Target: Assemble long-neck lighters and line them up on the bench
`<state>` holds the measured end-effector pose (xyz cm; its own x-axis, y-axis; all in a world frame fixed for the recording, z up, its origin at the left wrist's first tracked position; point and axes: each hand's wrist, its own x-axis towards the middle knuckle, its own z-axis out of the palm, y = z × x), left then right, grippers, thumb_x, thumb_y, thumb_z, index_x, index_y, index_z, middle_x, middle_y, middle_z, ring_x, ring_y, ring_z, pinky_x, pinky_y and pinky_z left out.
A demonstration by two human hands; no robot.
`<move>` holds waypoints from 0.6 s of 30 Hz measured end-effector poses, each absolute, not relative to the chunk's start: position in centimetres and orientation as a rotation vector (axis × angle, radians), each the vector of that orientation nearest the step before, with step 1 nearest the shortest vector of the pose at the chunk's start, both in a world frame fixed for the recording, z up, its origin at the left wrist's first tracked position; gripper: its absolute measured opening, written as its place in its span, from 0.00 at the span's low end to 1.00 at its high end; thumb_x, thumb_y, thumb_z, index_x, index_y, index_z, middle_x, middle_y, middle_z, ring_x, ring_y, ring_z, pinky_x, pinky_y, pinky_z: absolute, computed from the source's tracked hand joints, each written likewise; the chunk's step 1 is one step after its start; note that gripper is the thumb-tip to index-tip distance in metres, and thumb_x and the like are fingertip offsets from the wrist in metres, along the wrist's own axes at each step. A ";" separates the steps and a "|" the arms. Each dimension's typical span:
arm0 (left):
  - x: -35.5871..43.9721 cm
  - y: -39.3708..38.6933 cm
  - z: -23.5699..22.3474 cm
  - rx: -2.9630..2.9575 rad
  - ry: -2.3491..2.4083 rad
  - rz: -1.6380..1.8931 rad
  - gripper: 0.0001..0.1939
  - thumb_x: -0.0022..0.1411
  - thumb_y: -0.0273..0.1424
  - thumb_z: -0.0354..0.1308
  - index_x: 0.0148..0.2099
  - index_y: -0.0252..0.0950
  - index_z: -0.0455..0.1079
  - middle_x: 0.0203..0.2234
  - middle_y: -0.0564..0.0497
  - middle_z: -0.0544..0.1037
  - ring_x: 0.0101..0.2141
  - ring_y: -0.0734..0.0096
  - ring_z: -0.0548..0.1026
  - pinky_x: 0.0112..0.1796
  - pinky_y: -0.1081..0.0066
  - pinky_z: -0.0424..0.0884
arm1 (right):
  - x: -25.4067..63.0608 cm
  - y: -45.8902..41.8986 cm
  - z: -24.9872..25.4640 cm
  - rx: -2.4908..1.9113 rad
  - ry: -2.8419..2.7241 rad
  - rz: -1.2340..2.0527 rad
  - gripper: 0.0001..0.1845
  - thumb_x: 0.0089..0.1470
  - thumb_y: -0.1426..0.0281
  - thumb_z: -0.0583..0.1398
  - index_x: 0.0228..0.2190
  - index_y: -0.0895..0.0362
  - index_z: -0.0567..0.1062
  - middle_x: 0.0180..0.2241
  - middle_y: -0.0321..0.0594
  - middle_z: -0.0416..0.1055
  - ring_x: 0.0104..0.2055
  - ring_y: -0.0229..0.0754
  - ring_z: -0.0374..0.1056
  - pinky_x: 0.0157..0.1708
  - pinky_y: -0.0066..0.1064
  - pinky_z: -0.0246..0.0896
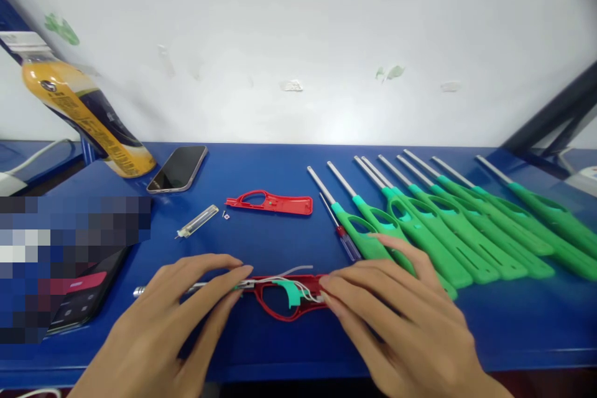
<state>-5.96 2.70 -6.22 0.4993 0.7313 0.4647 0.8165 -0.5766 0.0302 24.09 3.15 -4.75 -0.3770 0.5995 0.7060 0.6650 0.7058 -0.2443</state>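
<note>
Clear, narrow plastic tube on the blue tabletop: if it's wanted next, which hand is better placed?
Probably the left hand; the tube lies just beyond it. The right hand is farther across, at the other end of the open red plastic shell. Both seem occupied with that shell, though.

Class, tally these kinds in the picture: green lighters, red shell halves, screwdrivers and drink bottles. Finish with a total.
Green plastic lighters with silver metal tubes: 9
Red plastic shell halves: 2
Red-and-purple-handled metal screwdriver: 1
Yellow-and-dark plastic drink bottle: 1
Total: 13
</note>
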 end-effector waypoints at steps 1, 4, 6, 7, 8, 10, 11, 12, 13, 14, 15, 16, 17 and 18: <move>-6.2 2.8 -6.5 -2.558 -1.330 -0.599 0.18 0.77 0.34 0.52 0.63 0.54 0.74 0.58 0.56 0.81 0.55 0.58 0.81 0.59 0.60 0.75 | 24.1 3.2 -4.6 -0.970 -2.092 -0.102 0.08 0.69 0.75 0.62 0.43 0.55 0.83 0.37 0.35 0.84 0.37 0.38 0.78 0.69 0.43 0.52; -6.2 2.8 -6.9 -2.585 -1.344 -0.546 0.18 0.79 0.34 0.49 0.61 0.53 0.76 0.55 0.56 0.82 0.53 0.61 0.82 0.59 0.60 0.76 | 24.1 3.8 -4.4 -0.997 -2.169 -0.120 0.11 0.71 0.74 0.60 0.49 0.56 0.82 0.44 0.38 0.84 0.45 0.41 0.78 0.72 0.43 0.47; -5.7 2.8 -6.6 -2.591 -1.370 -0.595 0.17 0.81 0.36 0.48 0.59 0.53 0.77 0.53 0.56 0.83 0.51 0.64 0.82 0.57 0.63 0.76 | 24.0 4.3 -4.4 -1.014 -2.263 -0.137 0.14 0.72 0.75 0.58 0.53 0.56 0.81 0.48 0.39 0.83 0.51 0.44 0.77 0.74 0.44 0.41; -5.4 2.8 -6.4 -2.589 -1.376 -0.637 0.17 0.81 0.37 0.47 0.58 0.52 0.77 0.52 0.56 0.83 0.49 0.65 0.83 0.55 0.65 0.77 | 23.9 4.6 -4.5 -1.016 -2.306 -0.143 0.16 0.71 0.77 0.58 0.54 0.56 0.80 0.49 0.39 0.83 0.53 0.45 0.76 0.74 0.44 0.39; -5.0 2.8 -6.1 -2.586 -1.384 -0.682 0.17 0.81 0.38 0.47 0.56 0.52 0.78 0.50 0.57 0.83 0.48 0.67 0.83 0.52 0.67 0.77 | 23.8 4.8 -4.5 -1.012 -2.338 -0.149 0.17 0.70 0.78 0.57 0.55 0.57 0.79 0.49 0.39 0.83 0.53 0.46 0.76 0.74 0.44 0.38; -4.3 2.9 -5.3 -2.572 -1.390 -0.786 0.16 0.81 0.40 0.49 0.53 0.52 0.79 0.47 0.58 0.83 0.44 0.69 0.83 0.47 0.70 0.78 | 23.6 5.1 -4.7 -0.995 -2.371 -0.141 0.18 0.69 0.81 0.57 0.53 0.57 0.79 0.47 0.38 0.83 0.52 0.45 0.76 0.74 0.44 0.37; -3.9 3.0 -5.0 -2.562 -1.391 -0.842 0.15 0.81 0.42 0.49 0.51 0.51 0.79 0.45 0.58 0.83 0.42 0.70 0.83 0.45 0.71 0.78 | 23.6 5.2 -4.8 -0.980 -2.380 -0.123 0.18 0.69 0.81 0.56 0.52 0.56 0.79 0.45 0.37 0.83 0.50 0.45 0.76 0.74 0.44 0.38; -3.6 3.1 -4.8 -2.553 -1.401 -0.892 0.15 0.81 0.42 0.50 0.49 0.50 0.79 0.44 0.58 0.83 0.41 0.71 0.83 0.44 0.71 0.78 | 23.5 5.1 -4.8 -0.971 -2.389 -0.093 0.17 0.69 0.81 0.56 0.52 0.56 0.79 0.44 0.36 0.82 0.49 0.44 0.76 0.74 0.44 0.38; -3.2 3.1 -4.7 -2.552 -1.406 -0.930 0.15 0.81 0.43 0.50 0.47 0.49 0.78 0.43 0.58 0.83 0.40 0.71 0.82 0.44 0.71 0.77 | 23.5 5.1 -4.9 -0.962 -2.395 -0.058 0.17 0.69 0.80 0.56 0.51 0.55 0.79 0.42 0.36 0.82 0.48 0.43 0.75 0.74 0.44 0.38; -2.9 3.2 -4.7 -2.553 -1.415 -0.952 0.14 0.81 0.42 0.51 0.47 0.49 0.78 0.42 0.58 0.83 0.40 0.71 0.82 0.44 0.71 0.77 | 23.5 5.0 -5.0 -0.954 -2.396 -0.025 0.16 0.70 0.80 0.56 0.51 0.54 0.78 0.42 0.35 0.81 0.47 0.42 0.75 0.74 0.44 0.38; -2.6 3.3 -4.7 -2.559 -1.417 -0.962 0.13 0.81 0.42 0.52 0.48 0.49 0.78 0.43 0.57 0.82 0.40 0.71 0.82 0.45 0.70 0.76 | 23.5 4.9 -5.0 -0.946 -2.391 0.001 0.16 0.70 0.79 0.55 0.51 0.54 0.78 0.42 0.35 0.80 0.47 0.42 0.75 0.74 0.43 0.39; -2.4 3.3 -4.9 -2.561 -1.420 -0.972 0.12 0.81 0.41 0.52 0.49 0.48 0.77 0.43 0.57 0.82 0.40 0.71 0.81 0.45 0.70 0.76 | 23.6 4.8 -5.0 -0.941 -2.382 0.018 0.16 0.71 0.79 0.55 0.52 0.54 0.78 0.42 0.35 0.80 0.47 0.41 0.75 0.74 0.43 0.39; -2.1 3.4 -5.0 -2.564 -1.420 -0.977 0.11 0.80 0.40 0.53 0.51 0.48 0.77 0.44 0.56 0.82 0.41 0.70 0.81 0.45 0.69 0.76 | 23.6 4.7 -5.0 -0.936 -2.371 0.029 0.17 0.71 0.79 0.54 0.52 0.54 0.78 0.42 0.35 0.80 0.47 0.40 0.74 0.74 0.42 0.39; -2.0 3.4 -5.2 -2.574 -1.412 -0.977 0.10 0.80 0.38 0.54 0.54 0.48 0.76 0.45 0.56 0.81 0.42 0.70 0.80 0.45 0.69 0.75 | 23.7 4.6 -5.0 -0.929 -2.366 0.035 0.17 0.72 0.80 0.54 0.52 0.53 0.78 0.42 0.34 0.80 0.47 0.40 0.74 0.73 0.42 0.39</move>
<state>-1.95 3.45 -5.24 0.3847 0.7437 0.5467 0.7735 -0.5829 0.2487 23.65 4.61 -5.02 -0.5815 0.6287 0.5163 0.6132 0.7558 -0.2297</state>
